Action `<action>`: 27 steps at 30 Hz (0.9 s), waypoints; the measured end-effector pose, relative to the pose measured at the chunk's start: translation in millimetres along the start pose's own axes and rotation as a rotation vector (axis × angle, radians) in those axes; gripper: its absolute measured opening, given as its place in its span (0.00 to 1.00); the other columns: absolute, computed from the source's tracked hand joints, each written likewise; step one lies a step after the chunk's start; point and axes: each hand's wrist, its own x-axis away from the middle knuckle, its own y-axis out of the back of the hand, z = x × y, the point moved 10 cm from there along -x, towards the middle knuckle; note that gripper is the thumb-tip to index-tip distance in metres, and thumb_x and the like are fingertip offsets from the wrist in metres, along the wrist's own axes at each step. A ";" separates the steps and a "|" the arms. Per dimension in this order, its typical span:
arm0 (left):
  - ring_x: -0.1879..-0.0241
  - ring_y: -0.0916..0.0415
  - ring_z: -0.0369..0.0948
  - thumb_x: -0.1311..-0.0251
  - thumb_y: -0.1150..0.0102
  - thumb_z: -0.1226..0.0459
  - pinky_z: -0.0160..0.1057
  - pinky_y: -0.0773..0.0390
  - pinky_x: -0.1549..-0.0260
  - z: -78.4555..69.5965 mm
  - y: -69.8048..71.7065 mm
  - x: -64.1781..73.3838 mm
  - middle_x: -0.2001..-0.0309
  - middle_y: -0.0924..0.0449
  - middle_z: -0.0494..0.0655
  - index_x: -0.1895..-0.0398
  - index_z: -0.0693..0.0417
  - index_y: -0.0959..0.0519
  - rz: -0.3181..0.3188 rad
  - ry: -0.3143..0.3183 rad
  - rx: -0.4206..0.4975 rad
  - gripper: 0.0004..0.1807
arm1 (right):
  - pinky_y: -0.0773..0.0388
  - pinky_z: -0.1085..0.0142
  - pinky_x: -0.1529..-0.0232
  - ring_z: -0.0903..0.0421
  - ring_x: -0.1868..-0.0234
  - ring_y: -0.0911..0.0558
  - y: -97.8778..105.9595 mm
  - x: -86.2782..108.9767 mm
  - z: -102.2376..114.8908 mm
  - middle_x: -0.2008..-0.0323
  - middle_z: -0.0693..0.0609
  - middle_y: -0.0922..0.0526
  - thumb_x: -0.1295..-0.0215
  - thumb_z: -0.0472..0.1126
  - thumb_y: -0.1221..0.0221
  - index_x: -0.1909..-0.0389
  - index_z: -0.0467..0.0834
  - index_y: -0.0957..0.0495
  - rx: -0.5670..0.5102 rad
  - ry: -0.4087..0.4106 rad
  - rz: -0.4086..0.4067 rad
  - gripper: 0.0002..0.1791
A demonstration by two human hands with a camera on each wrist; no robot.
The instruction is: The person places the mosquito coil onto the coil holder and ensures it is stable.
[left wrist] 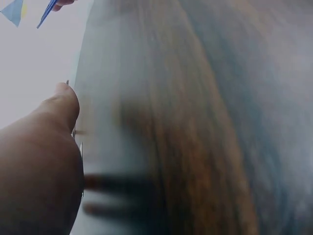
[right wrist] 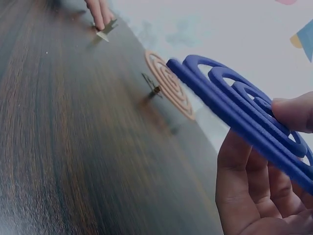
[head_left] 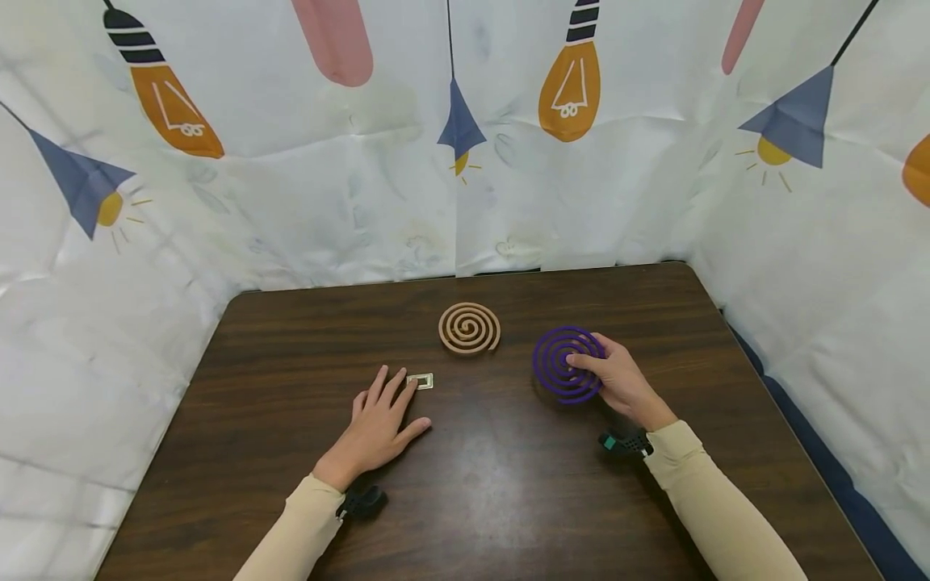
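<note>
My right hand holds a purple-blue mosquito coil up off the table, tilted. The thumb lies on its centre, with the other fingers beneath. With fingers spread and nearly straight, my left hand rests low over the table left of centre. One of its fingertips touches a small metal coil stand, which has an upright point in the right wrist view. In the left wrist view, the thumb side of that hand fills the lower left.
A tan mosquito coil sits farther back, between the hands. Thin metal prongs show beside it in the right wrist view. The brown wooden table meets a white printed curtain at its back and sides.
</note>
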 end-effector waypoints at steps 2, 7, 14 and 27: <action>0.16 0.62 0.61 0.28 0.48 0.38 0.72 0.43 0.30 -2.0 -1.3 -0.9 0.16 0.51 0.56 0.18 0.51 0.41 0.008 -0.003 -0.001 0.44 | 0.13 0.70 0.55 0.64 0.57 0.12 -2.1 -0.6 -0.9 0.55 0.58 0.15 0.29 0.32 0.37 0.41 0.40 0.32 -0.004 -0.001 0.000 0.21; 0.15 0.63 0.61 0.28 0.49 0.37 0.72 0.43 0.30 -7.4 -4.5 -3.2 0.16 0.52 0.56 0.17 0.51 0.42 0.025 -0.015 -0.012 0.44 | 0.13 0.71 0.57 0.63 0.58 0.11 -6.2 -3.0 -3.1 0.57 0.58 0.14 0.30 0.30 0.37 0.43 0.40 0.31 -0.026 0.003 0.005 0.19; 0.15 0.64 0.60 0.27 0.50 0.36 0.71 0.44 0.29 -14.5 -11.0 -5.9 0.15 0.54 0.55 0.17 0.50 0.44 0.061 -0.024 -0.016 0.45 | 0.13 0.71 0.58 0.64 0.61 0.11 -12.8 -6.7 -6.8 0.60 0.58 0.13 0.30 0.30 0.37 0.42 0.38 0.29 -0.036 0.004 0.012 0.19; 0.14 0.67 0.59 0.26 0.53 0.35 0.70 0.45 0.27 -28.6 -15.2 -9.4 0.15 0.55 0.55 0.16 0.49 0.47 0.096 -0.049 -0.021 0.45 | 0.13 0.70 0.56 0.63 0.60 0.11 -34.4 -16.6 -11.2 0.58 0.57 0.13 0.31 0.32 0.35 0.40 0.36 0.29 -0.020 -0.006 0.046 0.22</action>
